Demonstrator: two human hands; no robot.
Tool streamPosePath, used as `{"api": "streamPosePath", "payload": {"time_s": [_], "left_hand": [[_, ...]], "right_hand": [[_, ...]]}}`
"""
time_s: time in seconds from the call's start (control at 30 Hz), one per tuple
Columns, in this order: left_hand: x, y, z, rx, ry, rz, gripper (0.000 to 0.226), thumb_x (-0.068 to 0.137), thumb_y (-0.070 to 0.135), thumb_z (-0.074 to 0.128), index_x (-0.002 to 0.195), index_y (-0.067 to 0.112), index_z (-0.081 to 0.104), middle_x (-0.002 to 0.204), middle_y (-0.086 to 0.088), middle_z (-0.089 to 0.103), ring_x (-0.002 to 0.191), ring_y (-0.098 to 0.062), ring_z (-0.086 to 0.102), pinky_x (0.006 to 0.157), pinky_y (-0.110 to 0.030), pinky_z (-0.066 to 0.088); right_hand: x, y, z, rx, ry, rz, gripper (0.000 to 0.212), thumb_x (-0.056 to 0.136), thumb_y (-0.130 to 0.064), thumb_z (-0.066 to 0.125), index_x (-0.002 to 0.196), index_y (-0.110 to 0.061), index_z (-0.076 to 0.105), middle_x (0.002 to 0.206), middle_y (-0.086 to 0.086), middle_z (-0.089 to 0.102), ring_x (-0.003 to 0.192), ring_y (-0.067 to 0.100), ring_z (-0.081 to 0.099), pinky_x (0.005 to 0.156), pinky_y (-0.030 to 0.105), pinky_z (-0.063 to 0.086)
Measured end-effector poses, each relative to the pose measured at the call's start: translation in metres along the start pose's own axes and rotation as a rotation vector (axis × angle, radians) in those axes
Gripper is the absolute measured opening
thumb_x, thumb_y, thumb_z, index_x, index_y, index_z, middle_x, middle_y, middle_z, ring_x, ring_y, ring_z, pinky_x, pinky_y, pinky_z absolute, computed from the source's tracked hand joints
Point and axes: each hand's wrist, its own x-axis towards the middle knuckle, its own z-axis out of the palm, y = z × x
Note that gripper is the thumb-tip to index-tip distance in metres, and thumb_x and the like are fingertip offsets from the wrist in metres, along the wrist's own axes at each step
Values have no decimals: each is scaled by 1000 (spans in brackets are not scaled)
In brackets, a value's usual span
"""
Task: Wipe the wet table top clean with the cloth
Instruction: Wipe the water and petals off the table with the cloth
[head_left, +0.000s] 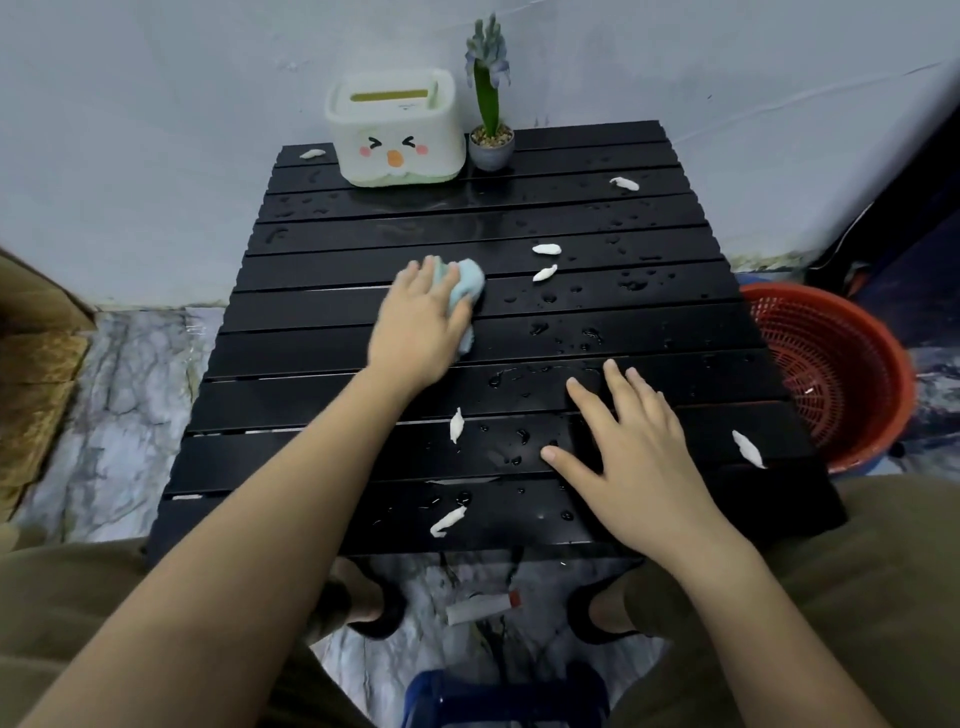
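The left hand (418, 317) presses the cloth (467, 296) onto the worktop (675, 322) left of centre, fingers clamped over it. The right hand (631, 452) lies flat near the front, fingers apart, among droplets and white scraps (546, 249).

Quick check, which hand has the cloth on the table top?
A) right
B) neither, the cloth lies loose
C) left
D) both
C: the left hand presses the light blue cloth onto the black slats, while the right hand lies flat and empty on the table top.
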Motion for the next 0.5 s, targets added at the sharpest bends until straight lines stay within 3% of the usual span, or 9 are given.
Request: {"api": "streamPosePath", "payload": {"time_s": [0.17, 0.3, 0.4, 0.5], "left_hand": [[23, 59, 25, 42, -45, 157, 54, 107, 36, 38, 153, 7, 38, 161, -22, 31, 150, -38, 26, 123, -40, 16], [27, 62, 27, -129, -42, 205, 46, 104, 34, 47, 140, 6, 56, 149, -21, 50, 134, -38, 46, 114, -40, 33], [24, 56, 10, -498, -32, 41, 38, 102, 35, 50, 119, 6, 69, 128, -14, 68, 105, -26, 66, 91, -30, 49], [16, 47, -20, -748, 52, -147, 28, 104, 29, 52, 111, 10, 71, 86, 0, 73, 70, -1, 66, 66, -17, 47]], "right_hand": [[0, -2, -1, -26, -14, 4, 74, 96, -65, 33, 158, -30, 13, 166, 9, -3, 152, 25, -9, 121, 41, -5], [-1, -3, 1, -21, -8, -1, 74, 96, -65, 33, 158, -30, 14, 166, 9, -2, 153, 25, -9, 121, 42, -4], [-2, -2, 0, -29, -13, -4, 74, 95, -65, 33, 158, -30, 13, 166, 9, -3, 152, 25, -9, 121, 42, -4], [-3, -2, -1, -5, -12, -8, 74, 95, -64, 35, 158, -29, 16, 166, 10, 0, 153, 25, -7, 122, 42, -2]]}}
